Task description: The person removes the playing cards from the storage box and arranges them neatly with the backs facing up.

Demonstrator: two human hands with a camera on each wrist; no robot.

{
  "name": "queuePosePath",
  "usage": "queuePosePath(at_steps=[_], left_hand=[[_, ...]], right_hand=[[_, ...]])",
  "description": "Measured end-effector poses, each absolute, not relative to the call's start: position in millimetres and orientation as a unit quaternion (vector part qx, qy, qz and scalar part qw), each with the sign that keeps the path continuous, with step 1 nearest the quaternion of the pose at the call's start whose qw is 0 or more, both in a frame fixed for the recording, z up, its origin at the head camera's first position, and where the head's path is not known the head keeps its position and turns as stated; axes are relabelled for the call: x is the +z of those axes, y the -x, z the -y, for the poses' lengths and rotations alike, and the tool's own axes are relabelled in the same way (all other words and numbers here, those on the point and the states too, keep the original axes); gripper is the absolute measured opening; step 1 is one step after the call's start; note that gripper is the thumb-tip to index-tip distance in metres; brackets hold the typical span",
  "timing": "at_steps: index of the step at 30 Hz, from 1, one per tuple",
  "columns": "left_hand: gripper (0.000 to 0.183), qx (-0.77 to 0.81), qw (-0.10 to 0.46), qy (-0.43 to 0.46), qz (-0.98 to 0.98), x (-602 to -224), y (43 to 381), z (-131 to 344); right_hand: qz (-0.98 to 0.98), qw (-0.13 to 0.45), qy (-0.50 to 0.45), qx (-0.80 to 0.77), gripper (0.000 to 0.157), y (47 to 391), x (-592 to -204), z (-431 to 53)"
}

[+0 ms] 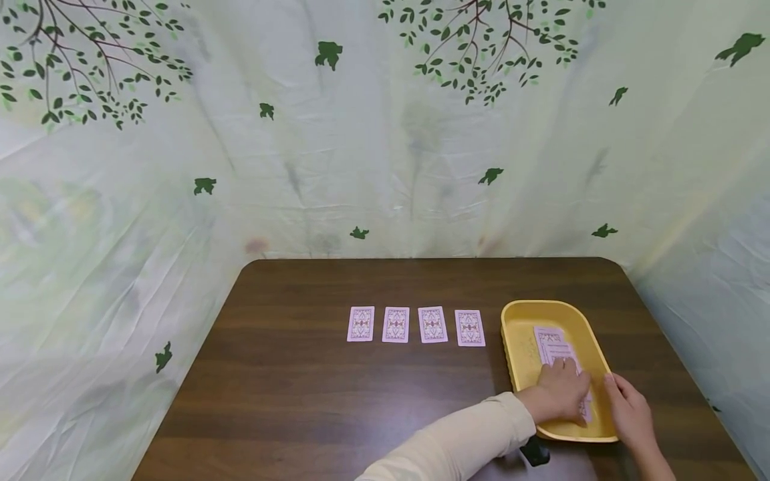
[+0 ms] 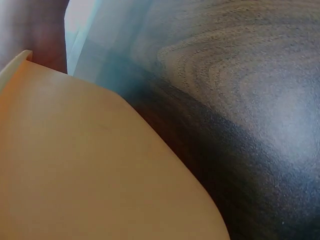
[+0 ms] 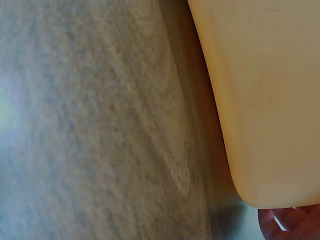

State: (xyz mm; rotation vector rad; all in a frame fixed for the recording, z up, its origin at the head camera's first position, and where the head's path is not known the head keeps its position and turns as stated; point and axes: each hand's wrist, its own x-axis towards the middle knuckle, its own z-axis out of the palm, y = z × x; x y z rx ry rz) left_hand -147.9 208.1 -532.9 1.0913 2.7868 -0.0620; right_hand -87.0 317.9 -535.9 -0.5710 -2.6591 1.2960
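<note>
On wood-grained tabletop (image 1: 271,401), lower right, a rounded tray (image 1: 521,351) was gripped by the right hand (image 1: 631,414), cards (image 1: 550,339) part-covered by the left hand (image 1: 558,393), grip unclear.

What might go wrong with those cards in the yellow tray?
The playing cards in the yellow tray overlap, so the left hand might pick up several together. The right hand grips the tray's side, so a hard tug might slide or tip it.

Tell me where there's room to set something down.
Bare tabletop lies left of the four cards, and between them and the sleeve. Crowded: the yellow tray, containing more cards and the left grip, with the right grip at its rim.
</note>
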Motion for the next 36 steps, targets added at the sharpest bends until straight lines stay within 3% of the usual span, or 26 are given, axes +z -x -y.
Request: queuePosePath(at_steps=[36], left_hand=[[0.066, -0.038, 0.066, -0.353, -0.932, -537.3, 156.9, -205.6]], right_hand=[[0.865, 0.045, 0.21, 0.453, 0.054, 91.2, -537.3, -316.0]])
